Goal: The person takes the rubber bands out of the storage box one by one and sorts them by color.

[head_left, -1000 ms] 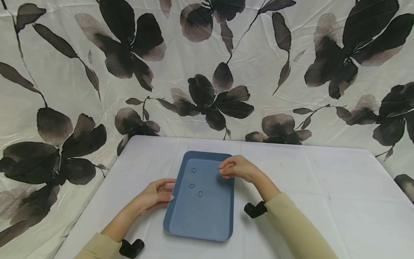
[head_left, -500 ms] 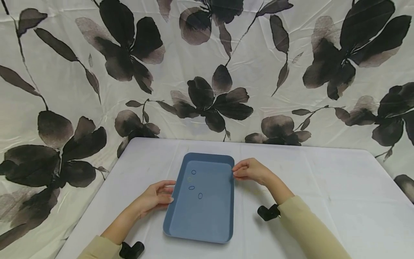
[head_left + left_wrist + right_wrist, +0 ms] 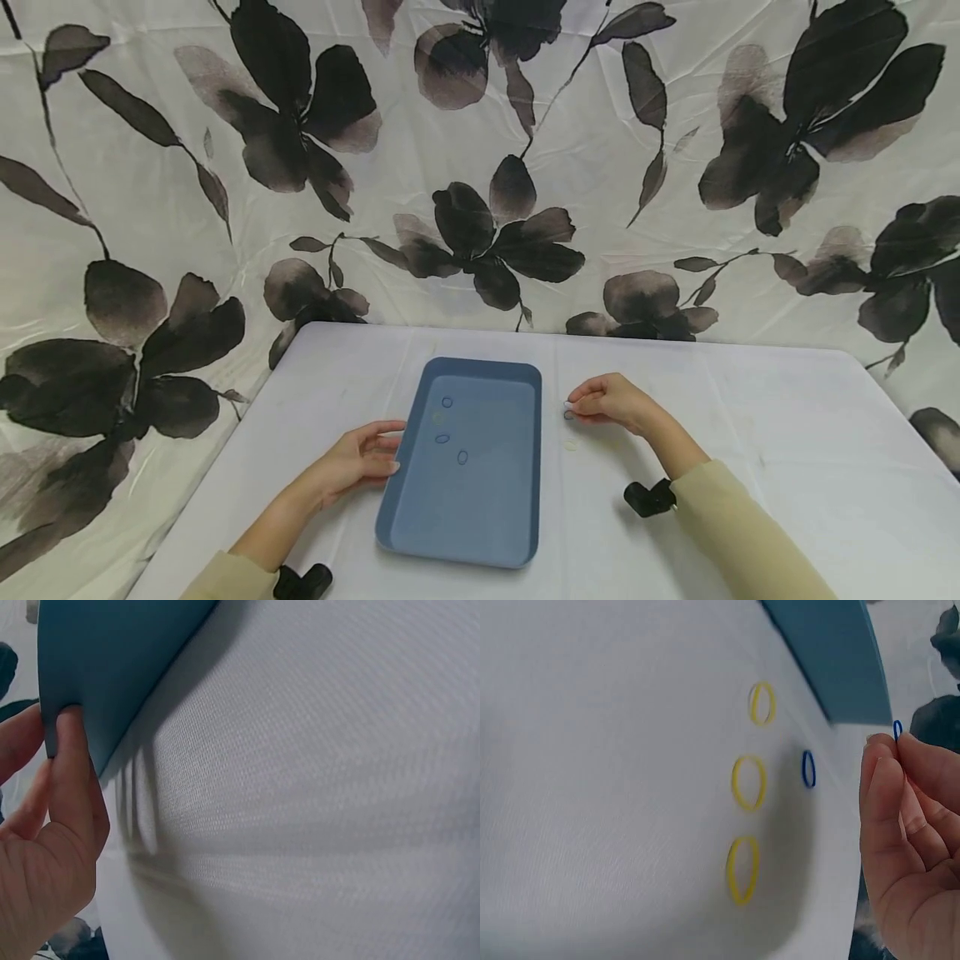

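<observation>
A blue tray (image 3: 457, 517) lies on the white table, holding three dark blue rubber bands (image 3: 462, 457) and a faint yellow band (image 3: 438, 418). My left hand (image 3: 348, 458) holds the tray's left side; the left wrist view has fingers (image 3: 71, 742) against its outer wall and others at the rim. To the right of the tray, my right hand (image 3: 615, 402) pinches a small blue rubber band (image 3: 898, 730) between thumb and fingertips, above the table. Below that hand, another blue band (image 3: 808, 769) and several yellow bands (image 3: 748, 782) lie on the cloth.
A white cloth covers the table (image 3: 750, 433), whose far edge meets a floral-print curtain (image 3: 495, 242). A black device hangs at each wrist, one by the left sleeve (image 3: 302, 581) and one by the right sleeve (image 3: 649, 498).
My right hand has moved right from above the tray, across its right rim, to over the table, pinching the band. The left hand keeps its place on the tray.
</observation>
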